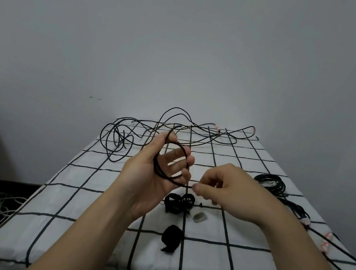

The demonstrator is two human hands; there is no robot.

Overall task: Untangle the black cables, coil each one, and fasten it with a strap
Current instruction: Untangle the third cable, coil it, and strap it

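The cable [181, 184] looped in the left hand [148, 177] and pinched by the right hand [231, 192] is sheathed in smooth black plastic or rubber with only a dull sheen. Beneath both hands a matt white woven sheet [89, 202], printed with black lines and lightly creased, is spread. Just below the right hand the straps [178, 202] are seen as fuzzy matt black fabric, with a small translucent plastic piece [199, 217] beside them. Paper-like white and red tags [327, 235] are seen right of the right hand.
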